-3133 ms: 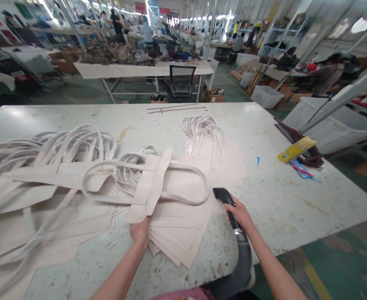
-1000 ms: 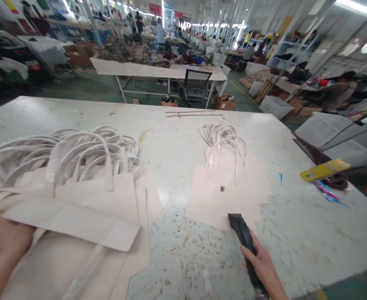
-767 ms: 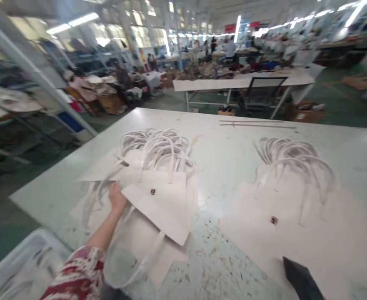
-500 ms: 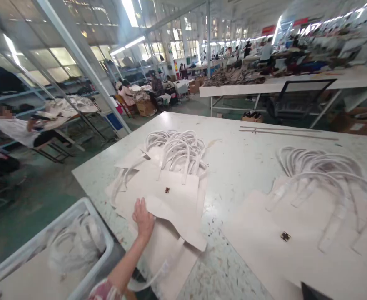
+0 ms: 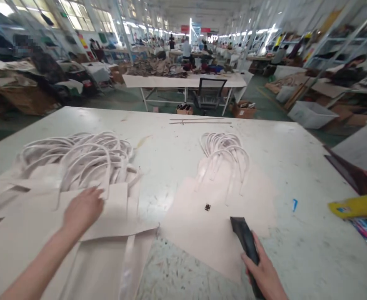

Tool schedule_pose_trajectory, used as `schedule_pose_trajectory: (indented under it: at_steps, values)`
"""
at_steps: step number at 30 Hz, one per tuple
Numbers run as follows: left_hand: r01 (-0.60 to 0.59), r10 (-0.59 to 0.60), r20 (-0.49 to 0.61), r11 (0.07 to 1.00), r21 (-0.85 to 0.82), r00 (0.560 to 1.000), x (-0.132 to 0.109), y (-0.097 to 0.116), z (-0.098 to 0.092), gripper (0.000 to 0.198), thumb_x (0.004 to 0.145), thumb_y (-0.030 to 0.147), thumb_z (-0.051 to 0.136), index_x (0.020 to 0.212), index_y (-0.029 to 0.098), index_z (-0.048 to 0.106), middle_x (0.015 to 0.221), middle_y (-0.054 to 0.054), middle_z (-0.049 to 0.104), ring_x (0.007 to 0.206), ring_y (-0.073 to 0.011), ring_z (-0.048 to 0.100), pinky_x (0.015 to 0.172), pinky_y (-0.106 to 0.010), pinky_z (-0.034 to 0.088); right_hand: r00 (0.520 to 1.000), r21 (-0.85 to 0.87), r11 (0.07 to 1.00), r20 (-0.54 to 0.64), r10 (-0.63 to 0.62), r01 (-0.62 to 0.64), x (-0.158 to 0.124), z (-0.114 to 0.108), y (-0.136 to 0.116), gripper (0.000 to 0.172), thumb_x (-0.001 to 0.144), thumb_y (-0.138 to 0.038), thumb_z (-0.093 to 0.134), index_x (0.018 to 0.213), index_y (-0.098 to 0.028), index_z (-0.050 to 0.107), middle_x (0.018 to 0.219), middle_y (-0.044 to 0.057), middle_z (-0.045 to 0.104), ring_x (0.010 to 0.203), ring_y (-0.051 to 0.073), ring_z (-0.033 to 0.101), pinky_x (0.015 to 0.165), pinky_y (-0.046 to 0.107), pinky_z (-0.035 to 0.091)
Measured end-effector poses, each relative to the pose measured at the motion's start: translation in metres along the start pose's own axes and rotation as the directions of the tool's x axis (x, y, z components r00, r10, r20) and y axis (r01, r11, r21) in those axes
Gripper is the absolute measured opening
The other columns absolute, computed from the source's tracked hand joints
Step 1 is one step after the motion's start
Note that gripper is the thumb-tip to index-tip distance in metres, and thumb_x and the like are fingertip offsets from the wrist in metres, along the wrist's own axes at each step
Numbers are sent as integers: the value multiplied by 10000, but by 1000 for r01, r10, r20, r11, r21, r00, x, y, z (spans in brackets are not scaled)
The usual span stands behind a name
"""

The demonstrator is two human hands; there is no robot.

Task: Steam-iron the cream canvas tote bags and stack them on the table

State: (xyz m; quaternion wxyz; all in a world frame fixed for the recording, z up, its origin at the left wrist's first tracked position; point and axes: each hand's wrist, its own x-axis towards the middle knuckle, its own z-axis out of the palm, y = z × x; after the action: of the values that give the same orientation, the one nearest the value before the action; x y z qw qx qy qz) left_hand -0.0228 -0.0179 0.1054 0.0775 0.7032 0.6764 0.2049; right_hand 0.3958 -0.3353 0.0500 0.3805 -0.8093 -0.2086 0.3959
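On the left of the table lies a stack of off-white tote bags (image 5: 108, 218) with looped handles (image 5: 86, 154). My left hand (image 5: 83, 208) is at the top bag's upper edge, beside a handle base, its fingers curled on the material; the fingertips are partly hidden. My right hand (image 5: 263, 266) is wrapped around a black electric clipper (image 5: 244, 235), its wide flat head pointing up and left. The clipper is over the right-hand pile of off-white bags (image 5: 189, 225), whose top one has a small dark metal plate (image 5: 207, 207) and handles fanned out beyond.
Two thin strips (image 5: 198, 121) lie near the table's (image 5: 158, 166) far edge. A small blue piece (image 5: 295, 205) and a yellow object (image 5: 356, 206) are at the right. Beyond are a black mesh chair (image 5: 212, 91), another table (image 5: 167, 81) and people at work.
My view has turned to the right. My right hand has come into view with the clipper. My left hand has moved up to the top bag's handle edge.
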Motion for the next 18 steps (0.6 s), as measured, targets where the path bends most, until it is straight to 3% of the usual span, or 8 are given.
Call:
schedule_pose_trajectory:
  at_steps: [1,3,5,6,7,10,15,18]
  values:
    - [-205,203,111,979,3,973,-8,42,27,348,680,160,528,1024,123,562,1112,-82,575,1129,-274,438,977,-419,302,1000,-5,1000,9,-18,18,8,-2,-6,783,728,-467,502,1382,-224,146,406,-64,513,355,163,501,390,260,417]
    - [-520,527,307,847,-111,793,-40,128,93,431,763,177,459,1192,140,473,1286,-102,450,1221,-224,349,1027,-383,239,999,17,999,37,-32,31,24,-6,-16,747,741,-438,494,1379,-236,161,410,-67,513,361,157,502,389,254,423]
    - [-704,714,438,675,-221,547,-78,198,156,551,772,253,495,1303,216,354,1423,-83,235,1307,-249,174,1056,-451,120,998,37,999,55,-16,14,42,-8,-27,735,745,-413,492,1378,-235,165,394,-71,497,346,151,491,367,244,414]
    - [-744,748,468,621,-246,470,-95,223,181,601,767,312,521,1327,254,310,1446,-67,168,1320,-268,109,1050,-490,77,998,41,999,60,0,-3,51,-9,-32,739,741,-402,496,1379,-230,165,389,-73,489,337,148,486,354,239,408]
    - [-759,755,489,601,-249,437,-109,241,200,635,764,371,532,1340,280,278,1456,-66,120,1323,-290,64,1038,-525,51,998,44,999,64,22,-25,60,-9,-37,744,735,-392,502,1379,-233,164,394,-74,486,332,145,485,343,235,404]
    - [-776,750,481,598,-202,453,-132,259,226,688,756,519,502,1354,332,220,1462,-75,47,1316,-337,-3,998,-594,-7,996,69,996,77,48,-54,87,-10,-51,726,721,-369,516,1364,-299,186,492,-67,526,363,139,520,343,237,424]
    - [-781,747,459,603,-164,480,-158,249,219,654,773,567,438,1351,354,220,1462,-77,6,1313,-350,-18,988,-604,-43,996,59,998,84,30,-35,115,-10,-70,674,713,-344,524,1329,-363,252,557,-59,534,379,142,539,342,252,439]
    - [-773,738,480,610,-175,474,-183,240,214,674,758,535,482,1351,358,216,1459,-86,21,1312,-351,-14,986,-610,-46,999,29,999,-52,15,-13,112,-13,-70,682,723,-343,516,1345,-324,237,511,-64,512,365,139,525,340,245,433]
